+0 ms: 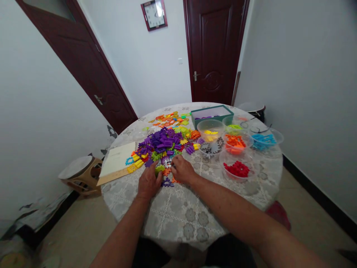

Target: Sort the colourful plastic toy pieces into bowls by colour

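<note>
A heap of small plastic building pieces (164, 143), mostly purple with green, yellow and orange, lies on a round table (181, 212) under a patterned cloth. My left hand (148, 182) rests at the heap's near edge, its fingers closed on a green piece (159, 169). My right hand (182, 170) lies just right of it, fingers curled and pinching at a grey-white piece (168, 163). Orange and purple pieces (167, 182) lie between the two hands.
Clear bowls hold sorted pieces: red (237, 169), orange (235, 143), blue (263, 140), yellow (209, 131), grey (211, 147). A teal box (212, 113) stands behind them. A pale board (117, 162) overhangs the left edge. A stool (79, 175) sits on the floor at left.
</note>
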Demonstrator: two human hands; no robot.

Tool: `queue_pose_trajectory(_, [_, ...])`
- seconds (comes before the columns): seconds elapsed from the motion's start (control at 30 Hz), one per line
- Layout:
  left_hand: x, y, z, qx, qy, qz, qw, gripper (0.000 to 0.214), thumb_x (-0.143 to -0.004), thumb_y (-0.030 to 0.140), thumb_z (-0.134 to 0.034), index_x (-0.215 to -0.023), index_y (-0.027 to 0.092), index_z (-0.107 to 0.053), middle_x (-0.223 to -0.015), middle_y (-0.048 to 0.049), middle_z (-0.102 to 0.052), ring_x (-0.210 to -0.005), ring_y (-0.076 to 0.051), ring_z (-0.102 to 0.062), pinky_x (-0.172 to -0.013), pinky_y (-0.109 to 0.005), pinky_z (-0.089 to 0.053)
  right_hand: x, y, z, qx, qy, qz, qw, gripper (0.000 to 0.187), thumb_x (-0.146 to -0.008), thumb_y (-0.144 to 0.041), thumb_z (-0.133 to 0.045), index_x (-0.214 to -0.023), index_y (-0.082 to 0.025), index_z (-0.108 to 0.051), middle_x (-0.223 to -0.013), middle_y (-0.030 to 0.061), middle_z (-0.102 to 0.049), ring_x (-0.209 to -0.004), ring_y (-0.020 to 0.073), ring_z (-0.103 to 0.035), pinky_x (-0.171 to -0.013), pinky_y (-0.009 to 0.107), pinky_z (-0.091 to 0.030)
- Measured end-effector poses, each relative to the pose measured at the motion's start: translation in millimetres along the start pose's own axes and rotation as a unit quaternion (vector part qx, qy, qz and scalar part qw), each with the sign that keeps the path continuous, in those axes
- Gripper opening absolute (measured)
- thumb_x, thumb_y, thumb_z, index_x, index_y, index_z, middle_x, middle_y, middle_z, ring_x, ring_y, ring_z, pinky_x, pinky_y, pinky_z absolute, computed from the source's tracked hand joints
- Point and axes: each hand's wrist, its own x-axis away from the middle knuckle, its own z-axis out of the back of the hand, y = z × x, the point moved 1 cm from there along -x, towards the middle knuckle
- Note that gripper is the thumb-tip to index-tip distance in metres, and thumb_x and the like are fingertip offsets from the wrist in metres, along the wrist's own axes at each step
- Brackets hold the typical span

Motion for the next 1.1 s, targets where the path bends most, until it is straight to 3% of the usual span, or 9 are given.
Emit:
queue_pose_trajectory(0.27, [-1,0,1.5,-0.005,-0.004,-0.007,1.0,0.047,-0.102,0.036,-0.049,-0.143,0.014,-0.055,-0.109,-0.014,-0.071,-0.107,-0.027,-0.068,-0.094,-0.039,-0.055,-4,0,2,-0.025,0.027,0.024,0.999,0.004,-0.097,-0.023,-0.065,-0.1,-0.021,-0.063,-0.114,0.0083,-0.062,-0.107,0.0213,-0.061,-0.095,0.034,-0.051])
queue_pose_trajectory(0.47, [-1,-2,-3.3,0.0,0.004,0.007,1.0,0.045,-0.1,0.035,-0.054,-0.141,0.018,-0.058,-0.104,-0.0108,-0.072,-0.102,-0.026,-0.068,-0.091,-0.037,-0.055,0,-14,48,0.03,0.151,0.123,0.98,0.009,-0.099,-0.017,-0.059,-0.107,-0.018,-0.063,-0.14,0.0185,-0.056,-0.134,0.0273,-0.052,-0.115,0.046,-0.045])
queue_pose_trajectory(0.67, [-1,-3,-4.1,-0.001,0.009,0.008,1.0,0.045,-0.099,0.037,-0.054,-0.14,0.018,-0.059,-0.104,-0.011,-0.071,-0.101,-0.027,-0.069,-0.091,-0.037,-0.054,2,3,112,0.18,0.239,0.006,0.954,0.016,-0.101,-0.018,-0.053,-0.113,-0.014,-0.064,-0.143,0.0241,-0.055,-0.133,0.0326,-0.05,-0.114,0.05,-0.043])
queue_pose_trajectory(0.8, [0,-3,-4.9,-0.001,0.009,0.005,1.0,0.044,-0.1,0.035,-0.054,-0.139,0.017,-0.059,-0.107,-0.0112,-0.071,-0.103,-0.026,-0.069,-0.093,-0.037,-0.054,10,14,140,0.239,0.256,-0.095,0.932,0.022,-0.099,-0.016,-0.054,-0.117,-0.013,-0.065,-0.143,0.0245,-0.056,-0.126,0.0356,-0.05,-0.109,0.054,-0.042])
queue_pose_trajectory(0.93, [-1,-5,-6.2,-0.008,0.009,0.005,1.0,0.044,-0.1,0.037,-0.053,-0.139,0.017,-0.059,-0.104,-0.011,-0.071,-0.1,-0.026,-0.069,-0.09,-0.037,-0.055,14,-1,138,0.261,0.225,-0.119,0.931,0.025,-0.101,-0.018,-0.052,-0.121,-0.014,-0.067,-0.147,0.0218,-0.055,-0.128,0.0363,-0.047,-0.107,0.054,-0.041])
queue_pose_trajectory(1.1, [-2,-5,-6.2,-0.008,0.018,-0.003,1.0,0.045,-0.1,0.038,-0.052,-0.139,0.017,-0.059,-0.106,-0.0122,-0.072,-0.101,-0.028,-0.07,-0.089,-0.039,-0.056,16,-33,99,0.226,0.122,0.014,0.966,0.024,-0.103,-0.02,-0.051,-0.119,-0.016,-0.068,-0.147,0.0162,-0.057,-0.126,0.0311,-0.048,-0.108,0.046,-0.043])
